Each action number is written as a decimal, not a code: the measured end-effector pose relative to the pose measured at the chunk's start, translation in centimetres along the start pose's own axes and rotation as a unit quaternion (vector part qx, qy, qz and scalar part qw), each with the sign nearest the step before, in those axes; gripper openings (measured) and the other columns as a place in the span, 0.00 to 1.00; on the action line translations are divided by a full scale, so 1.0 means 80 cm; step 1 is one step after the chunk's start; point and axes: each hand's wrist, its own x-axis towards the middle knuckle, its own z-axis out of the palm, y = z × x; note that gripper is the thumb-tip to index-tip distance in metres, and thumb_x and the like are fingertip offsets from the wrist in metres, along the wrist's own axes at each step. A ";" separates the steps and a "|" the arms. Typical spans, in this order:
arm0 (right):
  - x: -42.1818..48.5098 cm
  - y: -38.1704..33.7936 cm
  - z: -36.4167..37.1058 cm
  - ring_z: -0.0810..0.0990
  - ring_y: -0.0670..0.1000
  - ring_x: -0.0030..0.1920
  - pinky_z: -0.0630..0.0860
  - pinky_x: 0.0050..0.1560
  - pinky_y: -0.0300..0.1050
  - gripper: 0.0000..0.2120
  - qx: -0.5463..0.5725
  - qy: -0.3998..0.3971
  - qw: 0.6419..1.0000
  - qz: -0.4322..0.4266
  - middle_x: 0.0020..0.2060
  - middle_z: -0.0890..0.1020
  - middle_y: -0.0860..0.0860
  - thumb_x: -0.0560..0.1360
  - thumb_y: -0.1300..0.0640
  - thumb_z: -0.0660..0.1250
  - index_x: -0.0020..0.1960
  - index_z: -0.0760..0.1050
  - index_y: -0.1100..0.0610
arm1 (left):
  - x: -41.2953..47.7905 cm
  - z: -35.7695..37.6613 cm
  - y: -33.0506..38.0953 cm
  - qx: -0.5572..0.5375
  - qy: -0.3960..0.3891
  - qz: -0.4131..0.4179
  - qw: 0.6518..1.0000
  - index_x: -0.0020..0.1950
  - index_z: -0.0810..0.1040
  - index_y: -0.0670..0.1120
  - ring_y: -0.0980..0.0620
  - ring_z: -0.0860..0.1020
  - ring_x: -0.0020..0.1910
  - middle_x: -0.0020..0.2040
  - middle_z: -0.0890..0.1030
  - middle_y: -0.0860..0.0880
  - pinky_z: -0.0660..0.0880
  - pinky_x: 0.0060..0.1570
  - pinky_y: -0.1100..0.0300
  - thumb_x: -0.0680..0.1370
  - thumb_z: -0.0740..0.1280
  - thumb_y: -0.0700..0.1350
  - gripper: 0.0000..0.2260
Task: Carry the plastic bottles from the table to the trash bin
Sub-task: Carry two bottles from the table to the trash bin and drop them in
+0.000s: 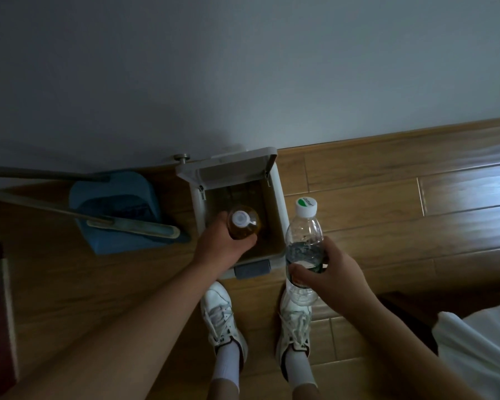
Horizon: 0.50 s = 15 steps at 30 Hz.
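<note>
Lying on the wooden floor left of the left hand, a blue plastic dustpan (119, 197) has a long-handled brush (133, 226) resting across it; no writing on either can be read. The left hand (223, 249) curls its fingers round an amber see-through plastic bottle with a white cap (244, 226) and holds it upright, directly over the mouth of the bin. Below that hand stands a white rectangular pedal trash bin (280, 203) with its lid (231, 166) tipped up against the wall. Its brownish inside is too dim to show any contents. Just right of the bin, the right hand (332, 272) grips a clear ribbed plastic water bottle (303, 235) round its middle, thumb and fingers over a dark green label band. Its white screw cap (306, 205) bears a green mark and small lettering, too small to read. How much water it holds cannot be told. Right of that hand lies a white cloth (479, 350).
</note>
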 end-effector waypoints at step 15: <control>-0.030 -0.111 -0.018 0.80 0.44 0.51 0.72 0.42 0.33 0.29 -0.004 -0.017 0.994 -0.112 0.54 0.80 0.43 0.69 0.44 0.75 0.65 0.67 0.48 | -0.117 -0.124 -0.068 0.008 0.061 -0.053 0.997 0.59 0.77 0.54 0.54 0.79 0.53 0.54 0.81 0.54 0.79 0.54 0.48 0.79 0.60 0.59 0.15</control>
